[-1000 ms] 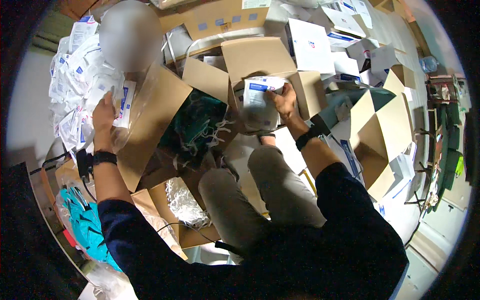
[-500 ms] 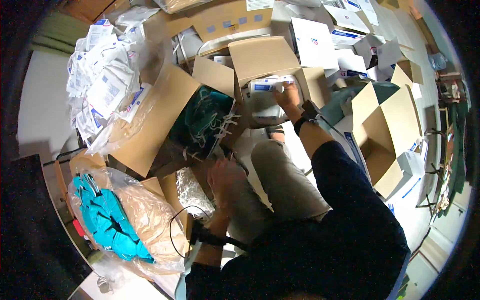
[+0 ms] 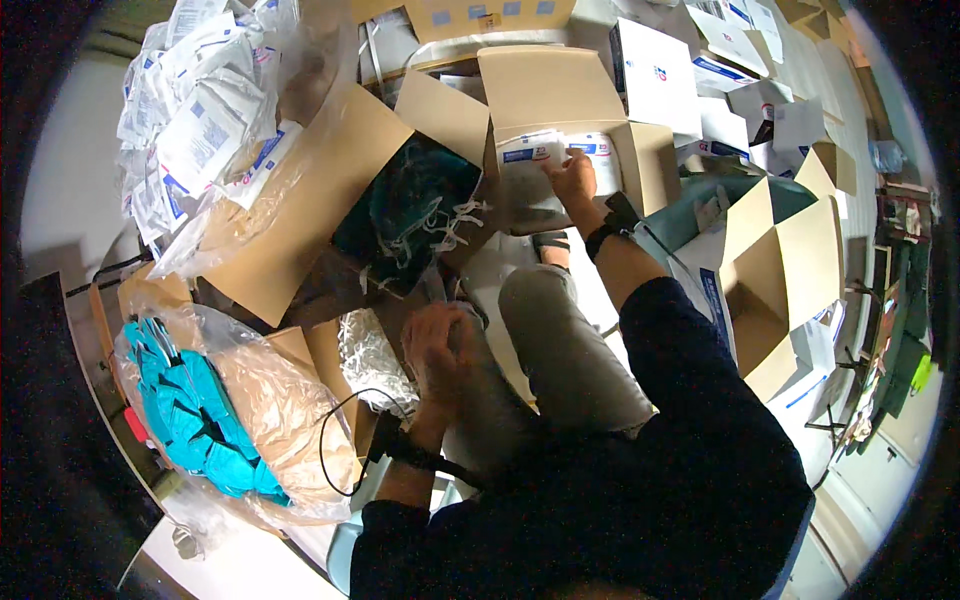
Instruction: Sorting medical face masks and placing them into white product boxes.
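My right hand [image 3: 574, 182] is inside an open cardboard box [image 3: 558, 85]. Its fingers are closed on a flat white packet [image 3: 545, 152] with a blue label, up against the far wall of the box. Beside that packet stands a similar white packet [image 3: 600, 150], and more pale packing lies lower in the box, partly covered by my hand. My left hand [image 3: 436, 345] lies over my left knee, slightly blurred, fingers loosely bent and apart, with nothing visible in it. Ahead of it is a box of dark green items with white ties [image 3: 415, 215].
A heap of white packets in clear plastic [image 3: 205, 120] rises at the far left. Below it lie folded teal items [image 3: 195, 415] in a plastic bag. White string-like material [image 3: 372, 355] fills a small box by my left hand. An open carton [image 3: 785, 270] and white boxes [image 3: 655, 80] stand right.
In the box, the white packets now stand side by side against the far wall, where before they lay bunched under my right hand. My left hand has shifted slightly left. The whole view has tilted.
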Motion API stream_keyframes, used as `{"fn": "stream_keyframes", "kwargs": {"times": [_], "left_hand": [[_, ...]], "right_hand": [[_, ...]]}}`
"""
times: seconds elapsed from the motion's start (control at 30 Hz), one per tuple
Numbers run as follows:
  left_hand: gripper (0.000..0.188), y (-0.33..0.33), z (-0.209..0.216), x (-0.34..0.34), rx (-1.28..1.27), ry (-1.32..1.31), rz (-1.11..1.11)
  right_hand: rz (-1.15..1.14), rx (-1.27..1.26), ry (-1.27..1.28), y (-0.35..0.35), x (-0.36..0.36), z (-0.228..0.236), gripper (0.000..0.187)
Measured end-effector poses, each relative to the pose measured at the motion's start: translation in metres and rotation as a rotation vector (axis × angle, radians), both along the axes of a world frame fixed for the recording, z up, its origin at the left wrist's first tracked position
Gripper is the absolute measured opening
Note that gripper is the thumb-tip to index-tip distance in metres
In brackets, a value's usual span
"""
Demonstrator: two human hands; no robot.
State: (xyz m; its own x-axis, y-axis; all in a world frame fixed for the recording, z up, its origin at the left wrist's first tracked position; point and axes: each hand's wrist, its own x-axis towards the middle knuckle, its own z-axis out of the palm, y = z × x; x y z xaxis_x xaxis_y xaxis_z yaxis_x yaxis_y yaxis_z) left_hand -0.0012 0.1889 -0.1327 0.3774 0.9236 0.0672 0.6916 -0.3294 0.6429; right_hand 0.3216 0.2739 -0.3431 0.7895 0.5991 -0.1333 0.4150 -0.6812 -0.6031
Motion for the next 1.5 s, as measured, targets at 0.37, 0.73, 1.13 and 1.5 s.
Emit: {"fn": "stream_keyframes", "kwargs": {"times": [0.37, 0.73, 1.13, 1.5], "left_hand": [[0.011, 0.000, -0.008, -0.002, 0.084, 0.024, 0.038], [0.016, -0.014, -0.028, 0.008, 0.101, 0.022, 0.002], [0.051, -0.034, 0.079, 0.081, -0.173, -0.425, -0.347], [0.042, -0.121, 0.112, 0.057, 0.195, -0.270, -0.265]], "right_hand": [[0.019, 0.125, 0.129, 0.001, -0.028, 0.008, 0.074], [-0.227, 0.563, 0.308, -0.042, -0.004, 0.063, 0.036], [0.015, 0.803, 1.307, -0.235, -0.075, 0.231, 0.032], [0.013, 0.710, 1.522, -0.303, -0.125, 0.226, 0.036]]}}
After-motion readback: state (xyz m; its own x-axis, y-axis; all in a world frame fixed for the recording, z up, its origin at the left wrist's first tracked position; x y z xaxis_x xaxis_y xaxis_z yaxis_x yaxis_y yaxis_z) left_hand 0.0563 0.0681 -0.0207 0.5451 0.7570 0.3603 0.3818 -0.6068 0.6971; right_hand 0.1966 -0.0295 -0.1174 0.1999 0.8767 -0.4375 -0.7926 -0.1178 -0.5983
